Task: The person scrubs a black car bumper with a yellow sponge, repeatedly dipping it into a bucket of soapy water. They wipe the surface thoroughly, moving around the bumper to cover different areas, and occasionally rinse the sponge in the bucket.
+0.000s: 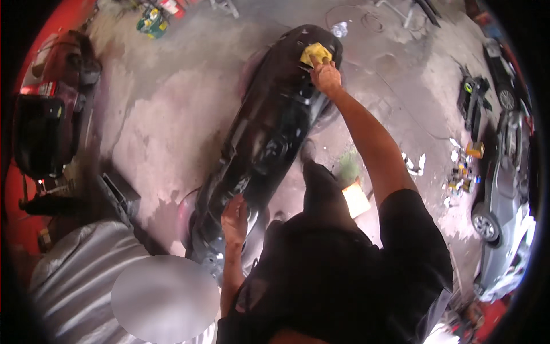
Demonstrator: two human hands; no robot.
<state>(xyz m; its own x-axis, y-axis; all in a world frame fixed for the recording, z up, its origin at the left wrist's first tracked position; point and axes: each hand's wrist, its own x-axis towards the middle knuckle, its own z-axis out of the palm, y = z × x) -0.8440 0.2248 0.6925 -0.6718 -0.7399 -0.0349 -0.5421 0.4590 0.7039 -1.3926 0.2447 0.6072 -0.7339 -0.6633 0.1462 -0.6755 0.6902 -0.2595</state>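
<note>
We see a long, glossy black panel running diagonally over the floor. Our right hand, its grip closed on a yellow cloth, rests at the panel's far end; our left hand is at the nearer part, its grip indeterminable to us.

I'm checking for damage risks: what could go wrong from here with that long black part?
Any grit under the yellow cloth, which the right hand holds at the far end of the long black part, might scratch its glossy surface. A shoe is close beside the part, so shifting stance could knock it. The left hand, towards the near end, could leave smudges.
</note>
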